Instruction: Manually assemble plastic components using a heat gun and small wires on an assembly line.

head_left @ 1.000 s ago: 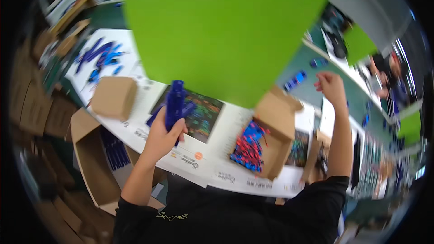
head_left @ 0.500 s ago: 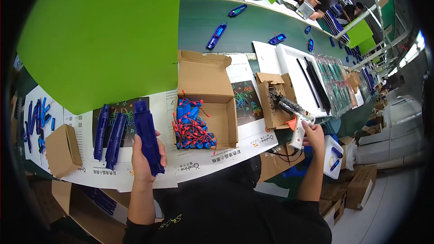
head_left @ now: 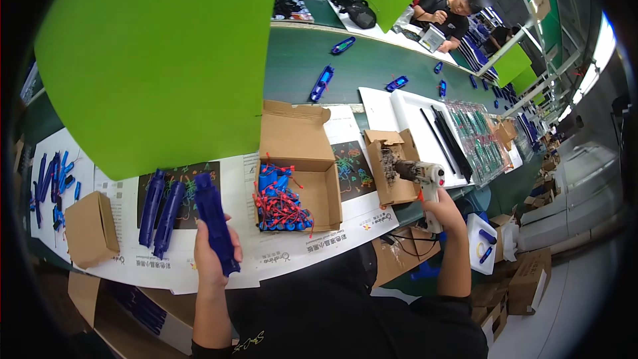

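Left hand [head_left: 211, 258] has long blue shell [head_left: 212, 216], fingers wrapped round its near part, thumb side at the left; shell tilts, far end leaning left, raised over the near edge of the table. Right hand [head_left: 446, 213] is curled round the handle of a white glue gun [head_left: 430, 183], at the right; gun's dark barrel points left over a small cardboard box [head_left: 397, 197] with dark stringy bits in it. Can't tell if barrel touches the box. Gun and held shell are well apart.

Two more blue shells [head_left: 161, 216] lie side by side just left of the held one, partly on a dark panel [head_left: 189, 189] with colourful line drawings. White printed sheets [head_left: 234, 193] cover the table. Between the hands: cardboard carton [head_left: 325, 196], lid flap back, blue cylinders [head_left: 282, 206] with red leads heaped in its left part. Left: brown box [head_left: 92, 229], then loose blue pieces [head_left: 53, 179] beyond it. Near left, below table level, big carton [head_left: 106, 309] with more blue shells inside.

Far: tall green partition [head_left: 153, 66] at left, green belt-like surface [head_left: 289, 66] with scattered blue units. Far right: white tray [head_left: 415, 116] with black strips, bagged circuit boards [head_left: 472, 136] beside it, co-worker [head_left: 455, 23] in dark shirt beyond.
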Motion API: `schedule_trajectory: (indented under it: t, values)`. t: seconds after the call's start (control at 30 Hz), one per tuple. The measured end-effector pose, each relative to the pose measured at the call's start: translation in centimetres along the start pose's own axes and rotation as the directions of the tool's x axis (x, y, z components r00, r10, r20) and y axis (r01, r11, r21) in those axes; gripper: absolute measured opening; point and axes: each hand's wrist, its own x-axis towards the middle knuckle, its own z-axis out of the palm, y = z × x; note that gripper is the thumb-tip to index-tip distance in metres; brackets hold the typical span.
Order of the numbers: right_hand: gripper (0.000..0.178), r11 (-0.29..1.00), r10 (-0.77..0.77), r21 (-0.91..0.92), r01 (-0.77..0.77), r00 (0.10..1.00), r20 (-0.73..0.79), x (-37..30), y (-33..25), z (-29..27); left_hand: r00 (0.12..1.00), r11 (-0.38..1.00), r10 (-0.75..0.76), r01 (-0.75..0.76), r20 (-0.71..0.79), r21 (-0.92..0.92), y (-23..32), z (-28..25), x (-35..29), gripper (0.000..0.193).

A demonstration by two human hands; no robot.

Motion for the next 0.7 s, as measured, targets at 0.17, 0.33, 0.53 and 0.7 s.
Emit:
schedule_trajectory:
  t: [0.17, 0.33, 0.53, 0.7]
  values:
    - [0.037, 0.967, -0.073, 0.238, 0.094, 0.993, -0.095, -1.9, -0.2, -3.1, 0.984, 0.982, -0.127, 0.142, 0.128, -0.122, 0.3, 1.7, -0.1, 0.057]
    - [0.06, 0.721, -0.48, 0.543, 0.432, 0.875, -0.058, -5.6, -6.7, 0.9, 0.955, 0.953, -0.237, 0.264, 0.18, -0.146, 1.0, 4.4, 0.9, 0.054]
    - [0.044, 0.766, -0.468, 0.63, 0.123, 0.78, 0.416, -9.0, -12.2, 8.2, 0.952, 0.963, -0.251, 0.264, 0.176, -0.055, 0.1, 6.5, 1.6, 0.055]
    - [0.038, 0.829, -0.417, 0.557, 0.052, 0.722, 0.552, -8.4, -12.1, 9.5, 0.95, 0.965, -0.261, 0.262, 0.17, 0.021, -0.1, 7.2, 1.5, 0.055]
